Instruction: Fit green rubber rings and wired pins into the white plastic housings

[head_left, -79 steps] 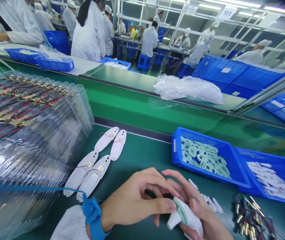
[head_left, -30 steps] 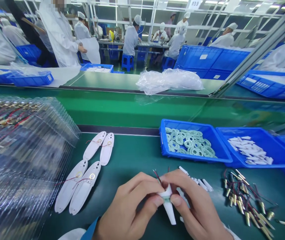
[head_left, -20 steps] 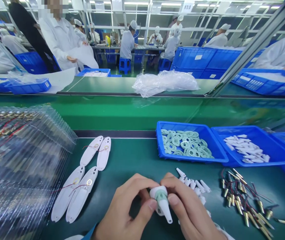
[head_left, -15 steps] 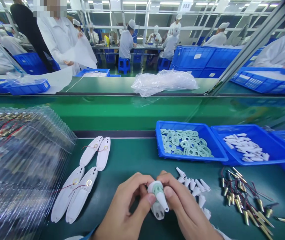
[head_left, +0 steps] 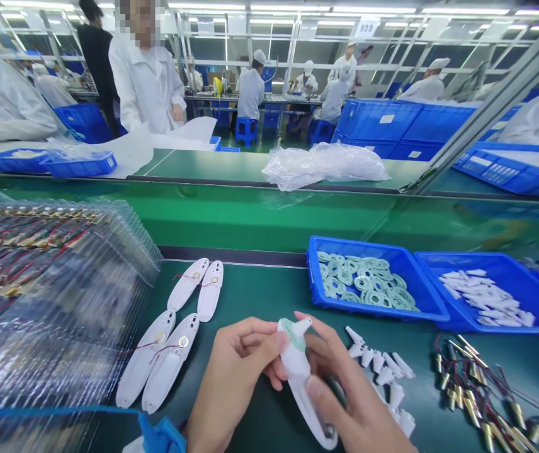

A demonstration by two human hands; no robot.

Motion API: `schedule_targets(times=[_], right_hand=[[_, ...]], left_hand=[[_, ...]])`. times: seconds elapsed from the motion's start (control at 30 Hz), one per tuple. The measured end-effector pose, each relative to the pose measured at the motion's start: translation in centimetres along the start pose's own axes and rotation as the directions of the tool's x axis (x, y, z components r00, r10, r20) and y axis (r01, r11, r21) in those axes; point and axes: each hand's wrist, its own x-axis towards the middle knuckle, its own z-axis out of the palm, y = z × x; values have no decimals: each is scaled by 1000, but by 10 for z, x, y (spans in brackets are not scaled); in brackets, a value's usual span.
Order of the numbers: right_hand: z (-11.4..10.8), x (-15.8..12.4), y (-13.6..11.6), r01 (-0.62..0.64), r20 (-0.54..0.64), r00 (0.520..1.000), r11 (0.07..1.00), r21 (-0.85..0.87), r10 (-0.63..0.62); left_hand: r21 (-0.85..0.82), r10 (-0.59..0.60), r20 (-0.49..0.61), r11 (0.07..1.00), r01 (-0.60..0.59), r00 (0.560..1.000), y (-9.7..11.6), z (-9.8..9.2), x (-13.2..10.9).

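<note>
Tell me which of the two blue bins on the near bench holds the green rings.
The left blue bin: pale green rings fill it, whereas the right blue bin beside it holds only small white pieces.

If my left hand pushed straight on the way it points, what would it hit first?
The white housing that the left hand pinches; past it, probably the right hand.

Both hands (head_left: 293,390) hold a white housing (head_left: 300,384) above green table (head_left: 260,296).
</note>
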Motion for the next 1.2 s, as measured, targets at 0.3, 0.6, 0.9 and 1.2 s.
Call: schedule_targets(times=[0.3, 0.6, 0.9, 1.2], right_hand=[[3, -1, 19, 20, -55, 998, 957, -289, -37], [1, 12, 18, 214, -236, 916, 894, -394, -324], [-6, 12, 16, 366, -212, 774, 694, -620, -597], [-11, 10, 12, 394, -130, 847, 774, -496, -515]], left_hand=[[252, 100, 10, 963, -100, 995, 8, -8, 0], [335, 186, 123, 917, -217, 975, 0, -13, 1], [113, 187, 295, 967, -228, 937, -5, -12, -1], [114, 186, 248, 969, -219, 951, -2, -11, 3]])
